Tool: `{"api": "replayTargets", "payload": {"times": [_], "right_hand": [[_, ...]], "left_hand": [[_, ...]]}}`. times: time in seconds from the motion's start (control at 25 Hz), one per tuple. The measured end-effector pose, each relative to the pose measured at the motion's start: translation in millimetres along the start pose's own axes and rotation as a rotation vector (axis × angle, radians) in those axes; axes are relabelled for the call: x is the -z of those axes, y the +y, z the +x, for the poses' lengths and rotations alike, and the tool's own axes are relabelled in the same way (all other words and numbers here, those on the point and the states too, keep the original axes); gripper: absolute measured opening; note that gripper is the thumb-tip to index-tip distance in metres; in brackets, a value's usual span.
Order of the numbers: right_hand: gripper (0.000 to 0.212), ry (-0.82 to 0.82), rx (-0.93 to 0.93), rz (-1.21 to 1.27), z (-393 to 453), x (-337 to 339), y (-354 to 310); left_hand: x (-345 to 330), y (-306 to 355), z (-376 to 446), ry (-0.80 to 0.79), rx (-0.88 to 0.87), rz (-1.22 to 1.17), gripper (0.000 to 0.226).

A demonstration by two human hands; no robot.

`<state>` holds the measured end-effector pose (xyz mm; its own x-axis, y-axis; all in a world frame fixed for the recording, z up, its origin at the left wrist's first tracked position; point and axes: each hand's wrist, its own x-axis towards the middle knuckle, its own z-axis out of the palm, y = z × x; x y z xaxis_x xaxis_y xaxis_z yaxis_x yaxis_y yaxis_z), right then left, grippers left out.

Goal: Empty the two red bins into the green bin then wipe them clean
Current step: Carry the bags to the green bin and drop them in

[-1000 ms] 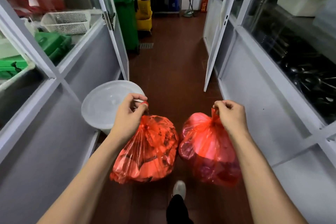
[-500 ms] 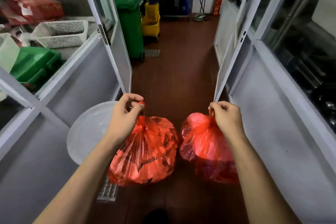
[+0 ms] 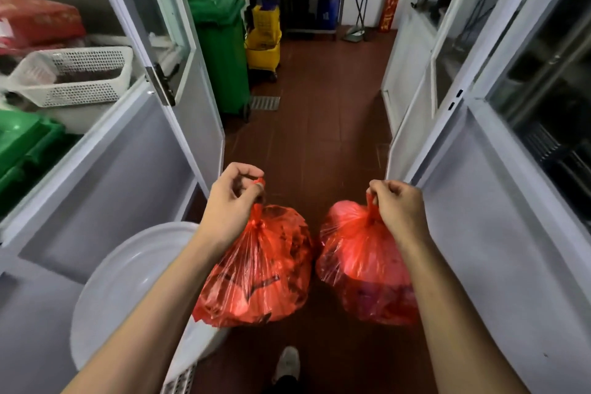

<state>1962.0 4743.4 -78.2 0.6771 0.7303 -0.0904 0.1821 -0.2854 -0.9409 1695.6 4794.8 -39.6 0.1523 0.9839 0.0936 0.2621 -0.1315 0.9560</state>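
Note:
Two full red plastic bags hang in front of me over a red-brown floor. My left hand (image 3: 232, 201) grips the gathered neck of the left red bag (image 3: 259, 275). My right hand (image 3: 396, 208) grips the knotted top of the right red bag (image 3: 361, 272). The two bags hang side by side, nearly touching. A tall green wheeled bin (image 3: 222, 51) lined with a green bag stands ahead on the left, past the open glass door. No red bin is in view.
A narrow corridor runs between grey glazed partitions. An open door (image 3: 166, 73) juts in at left, another door (image 3: 415, 105) at right. A yellow mop bucket (image 3: 263, 41) stands beside the green bin. A white round tub (image 3: 128, 291) sits low left. A floor drain (image 3: 263, 103) lies ahead.
I have walked forward along the corridor with both bags; the green bin and mop bucket are closer, and the white tub has slid back to my lower left. Both grips are unchanged.

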Motion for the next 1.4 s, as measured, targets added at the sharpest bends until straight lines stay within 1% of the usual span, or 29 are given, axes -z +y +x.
{"api": "replayTargets", "payload": {"times": [0.36,0.56,0.64,0.84,0.96,1.08,1.16,1.4], "right_hand": [[0.024,0.019,-0.024,-0.037,175.2,-57.5,-38.5],[0.024,0.017,0.014,-0.050,289.0,-94.4,-60.3],[0.024,0.000,0.023,-0.052,336.1,-109.6,-66.6],[0.023,-0.120,0.003,-0.068,454.2,-143.5,-89.8],[0.019,-0.126,0.025,-0.066,517.9,-163.0,-104.3],[0.025,-0.120,0.036,-0.091,574.5,-180.1,-119.3],[0.025,-0.130,0.039,-0.099,618.7,-194.3,-127.6],[0.015,-0.126,0.036,-0.085,743.2,-243.4,-148.2]], "left_hand": [[-36.3,-0.9,180.2,0.000,0.010,0.018,0.016],[-69.9,-12.7,292.4,0.009,0.015,-0.001,0.017],[-87.0,-16.8,338.2,0.021,0.015,0.014,0.019],[-126.3,-17.7,444.9,0.064,0.046,0.017,0.019],[-142.3,-18.7,505.4,0.075,0.065,0.008,0.016],[-156.0,-16.9,561.7,0.083,0.066,0.008,0.015],[-167.2,-18.7,605.7,0.092,0.069,0.011,0.016],[-201.8,-31.5,736.2,0.079,0.094,-0.031,0.017]]}}
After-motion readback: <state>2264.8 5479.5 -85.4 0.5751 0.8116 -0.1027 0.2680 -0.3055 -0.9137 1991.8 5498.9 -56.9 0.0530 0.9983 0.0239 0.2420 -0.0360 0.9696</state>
